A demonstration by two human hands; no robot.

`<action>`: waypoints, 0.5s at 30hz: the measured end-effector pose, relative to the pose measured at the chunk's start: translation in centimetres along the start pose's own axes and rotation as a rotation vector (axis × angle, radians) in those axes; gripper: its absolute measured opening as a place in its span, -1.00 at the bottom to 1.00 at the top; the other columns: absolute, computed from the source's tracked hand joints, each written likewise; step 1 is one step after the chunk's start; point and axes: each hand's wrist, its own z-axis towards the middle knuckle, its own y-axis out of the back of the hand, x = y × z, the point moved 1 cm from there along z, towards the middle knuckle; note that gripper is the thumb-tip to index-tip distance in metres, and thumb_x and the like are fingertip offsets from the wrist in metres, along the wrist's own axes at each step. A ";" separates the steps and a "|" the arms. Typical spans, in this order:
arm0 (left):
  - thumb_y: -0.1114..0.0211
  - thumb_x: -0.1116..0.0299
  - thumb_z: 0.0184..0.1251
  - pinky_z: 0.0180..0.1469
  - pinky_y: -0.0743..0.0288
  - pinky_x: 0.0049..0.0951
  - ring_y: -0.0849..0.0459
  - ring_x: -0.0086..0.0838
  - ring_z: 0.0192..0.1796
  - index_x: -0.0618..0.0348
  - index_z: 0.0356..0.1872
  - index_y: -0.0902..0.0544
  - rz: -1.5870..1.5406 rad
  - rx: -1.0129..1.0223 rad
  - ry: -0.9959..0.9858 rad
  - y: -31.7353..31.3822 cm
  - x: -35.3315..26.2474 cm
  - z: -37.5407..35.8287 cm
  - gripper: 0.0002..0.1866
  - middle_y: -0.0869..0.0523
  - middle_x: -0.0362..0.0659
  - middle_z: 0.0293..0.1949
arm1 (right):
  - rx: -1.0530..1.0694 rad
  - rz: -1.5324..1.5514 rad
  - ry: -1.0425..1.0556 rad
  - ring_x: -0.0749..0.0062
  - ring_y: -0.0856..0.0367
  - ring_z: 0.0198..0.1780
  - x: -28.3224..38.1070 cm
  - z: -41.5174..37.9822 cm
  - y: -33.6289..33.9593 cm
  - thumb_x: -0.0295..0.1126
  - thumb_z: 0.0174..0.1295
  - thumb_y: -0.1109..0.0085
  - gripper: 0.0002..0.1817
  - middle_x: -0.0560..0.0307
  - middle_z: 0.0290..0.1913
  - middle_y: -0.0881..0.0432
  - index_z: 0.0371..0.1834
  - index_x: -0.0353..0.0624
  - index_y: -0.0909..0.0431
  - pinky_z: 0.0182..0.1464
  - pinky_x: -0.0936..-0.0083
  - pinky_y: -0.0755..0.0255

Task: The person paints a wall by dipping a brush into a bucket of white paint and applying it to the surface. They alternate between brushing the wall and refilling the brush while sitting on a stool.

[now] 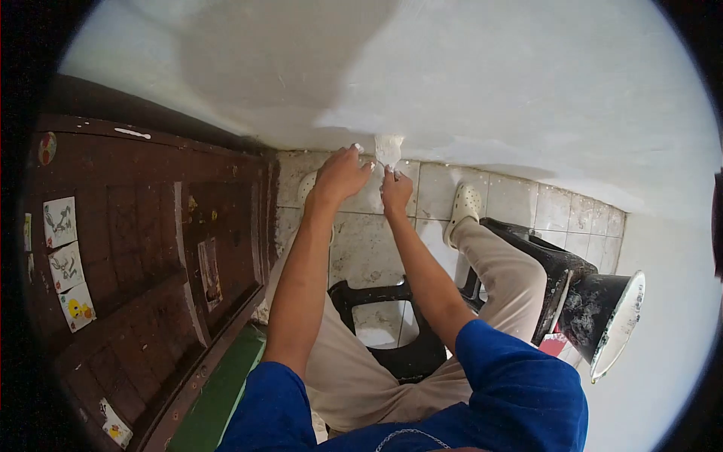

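Note:
Near the foot of the white wall (489, 83), my right hand (396, 190) is closed round the narrow end of a putty knife (388, 149). Its broad blade is coated with whitish paste and points at the wall. Just left of it is my left hand (345, 176), its fingers apart and nothing visible in them. White paste marks some of its fingertips. The two hands do not touch.
A dark wooden door (143, 226) with stickers stands at the left, beside a green panel (215, 392). Black stools (429, 346) are below and to the right. A black bucket (595, 313) with a whitish rim sits at the right. Tiles (365, 245) cover the floor.

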 end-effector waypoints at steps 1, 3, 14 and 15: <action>-0.15 0.07 0.27 0.19 -0.39 -0.13 -0.52 0.02 0.14 0.38 0.10 -0.46 -0.003 0.042 0.020 0.0 0.1 -0.2 -0.44 -0.55 0.22 0.06 | 0.014 -0.043 -0.119 0.64 -0.28 -0.77 -2.0 0.7 -0.3 -0.30 0.24 -0.19 -0.68 0.28 -0.72 -0.40 -0.63 -0.21 -0.48 -0.74 0.61 -0.07; -0.14 0.07 0.28 0.20 -0.38 -0.13 -0.51 0.01 0.15 0.37 0.12 -0.45 -0.003 0.115 0.037 0.4 -0.3 0.4 -0.44 -0.54 0.22 0.08 | 0.026 -0.117 -0.341 0.62 -0.30 -0.78 -4.1 2.3 -0.5 -0.30 0.22 -0.20 -0.68 0.25 -0.72 -0.42 -0.65 -0.20 -0.47 -0.75 0.61 -0.08; -0.12 0.05 0.31 0.17 -0.40 -0.12 -0.50 -0.01 0.17 0.37 0.10 -0.45 0.008 0.129 -0.023 -1.4 -1.7 -0.1 -0.44 -0.55 0.18 0.09 | -0.006 0.528 -0.107 0.74 -0.20 -0.72 16.6 -6.2 13.1 -0.32 0.26 -0.20 -0.77 0.42 -0.68 -0.33 -0.52 -0.17 -0.53 -0.69 0.66 -0.03; -0.12 0.05 0.31 0.17 -0.40 -0.12 -0.50 -0.01 0.17 0.37 0.10 -0.46 0.007 0.135 -0.037 -1.8 -2.2 0.1 -0.44 -0.55 0.18 0.09 | -0.037 0.551 -0.043 0.75 -0.19 -0.73 17.6 -6.5 13.8 -0.32 0.26 -0.20 -0.78 0.44 -0.67 -0.33 -0.50 -0.16 -0.52 -0.71 0.66 -0.01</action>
